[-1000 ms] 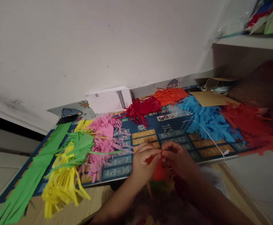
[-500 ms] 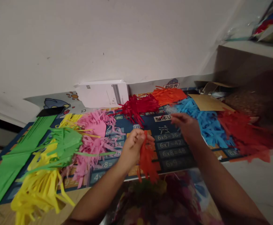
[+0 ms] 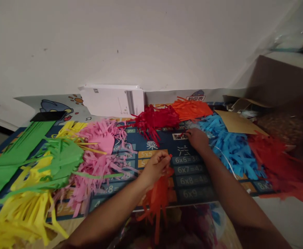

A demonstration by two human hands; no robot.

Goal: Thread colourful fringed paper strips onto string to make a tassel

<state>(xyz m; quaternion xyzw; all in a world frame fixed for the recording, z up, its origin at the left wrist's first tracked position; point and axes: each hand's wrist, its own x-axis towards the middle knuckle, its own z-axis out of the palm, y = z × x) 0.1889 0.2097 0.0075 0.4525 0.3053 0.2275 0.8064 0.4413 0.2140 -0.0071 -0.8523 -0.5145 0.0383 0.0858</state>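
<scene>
My left hand [image 3: 158,167] is closed in a pinch on the gathered top of an orange paper tassel [image 3: 158,197]. Its fringe hangs down over the front edge of the printed mat [image 3: 164,140]. Farther back and to the right, my right hand [image 3: 198,140] has its thumb and fingers together at a small red paper scrap [image 3: 184,134], which pokes out at the fingertips. Just behind it are a dark red fringed bundle [image 3: 158,119] and a bright orange one [image 3: 193,108]. Blue fringed paper [image 3: 229,148] lies to the right of this hand.
Pink [image 3: 101,143], yellow [image 3: 29,211] and green fringed paper [image 3: 63,159] cover the left side. A black phone [image 3: 48,116] rests on long green strips [image 3: 16,152]. A white box [image 3: 112,101] leans on the wall. Red fringe [image 3: 278,169] and brown card [image 3: 241,121] lie right.
My right hand has come down to the red scrap on the mat, its fingers closing. My left hand has turned and lowered slightly, still holding the orange tassel. The camera view has shifted.
</scene>
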